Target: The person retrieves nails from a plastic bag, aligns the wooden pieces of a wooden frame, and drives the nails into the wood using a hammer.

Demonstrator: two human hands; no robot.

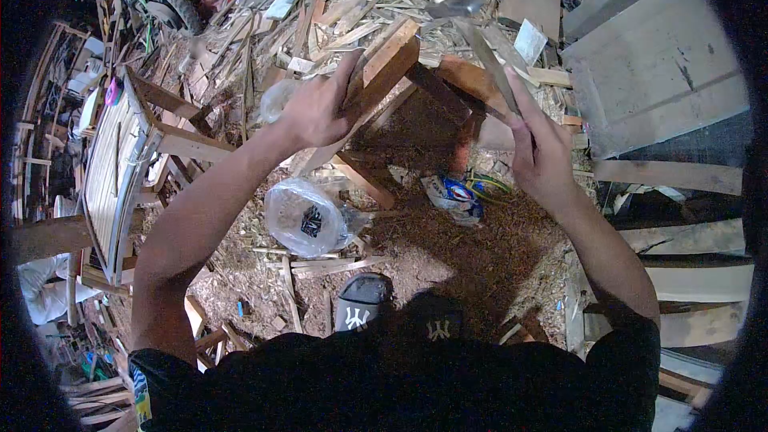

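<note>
My left hand [316, 112] is closed around the edge of a wooden frame [392, 56], with the thumb pointing up along it. The frame looks like a small stool or box with dark beams, and its pale orange end faces up. My right hand [540, 140] pinches a thin flat strip [490, 60] near its lower end. The strip slants up and to the left, and I cannot tell whether it is wood or metal. Below the frame lie a clear plastic tub [300, 216] and a blue-and-white packet [454, 196] on the sawdust.
Wood offcuts [352, 0] cover the ground ahead. A slatted wooden stand [116, 168] is on the left. Large boards [656, 64] lean at right, above several planks [688, 236]. My dark slippers [364, 300] show at the bottom.
</note>
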